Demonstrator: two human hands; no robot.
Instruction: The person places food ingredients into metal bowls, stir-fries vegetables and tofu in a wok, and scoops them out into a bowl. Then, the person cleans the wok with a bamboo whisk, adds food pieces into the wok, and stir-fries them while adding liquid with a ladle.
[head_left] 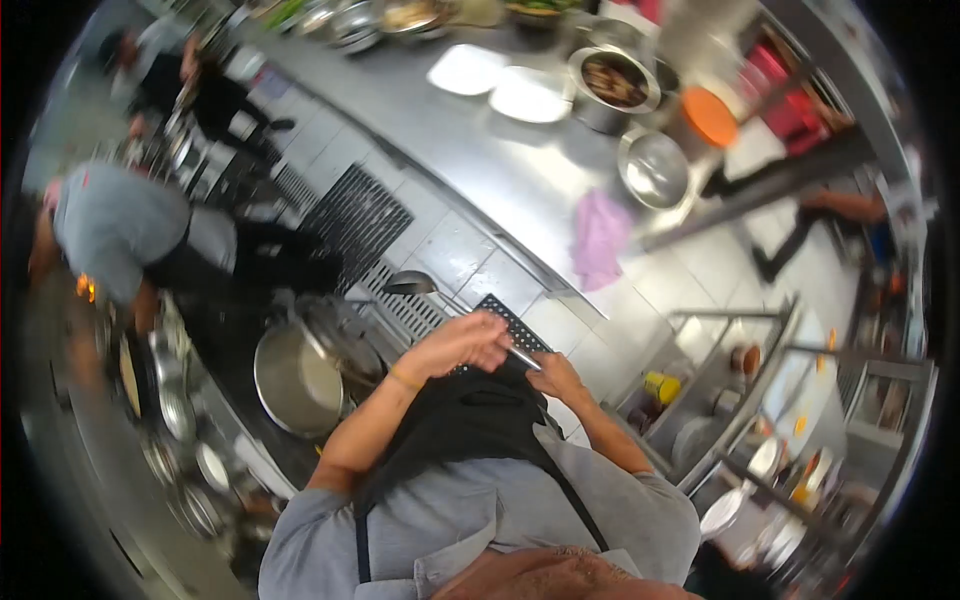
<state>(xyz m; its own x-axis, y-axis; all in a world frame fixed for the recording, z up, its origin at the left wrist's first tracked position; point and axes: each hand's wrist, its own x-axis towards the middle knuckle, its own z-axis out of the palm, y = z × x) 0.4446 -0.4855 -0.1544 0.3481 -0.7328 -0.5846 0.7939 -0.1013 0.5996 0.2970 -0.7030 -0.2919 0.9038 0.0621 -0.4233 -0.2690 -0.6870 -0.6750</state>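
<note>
A metal ladle (410, 283) slants across in front of my dark apron (450, 430), its bowl up and to the left. My right hand (557, 378) is closed on the end of its handle. Farther along the same handle, my left hand (460, 342) has its fingers curled about it, somewhat blurred, with a band at the wrist. Part of the handle is hidden by these fingers. To the left of my left hand stands a large metal pot (297, 378) with pale contents.
A steel counter (480, 150) ahead bears white trays (530, 95), a pot of dark food (613, 80), a metal bowl (653, 168), an orange lid (709, 117) and a purple cloth (600, 240). A co-worker (120, 220) bends near flames at left. Shelving (720, 400) stands right.
</note>
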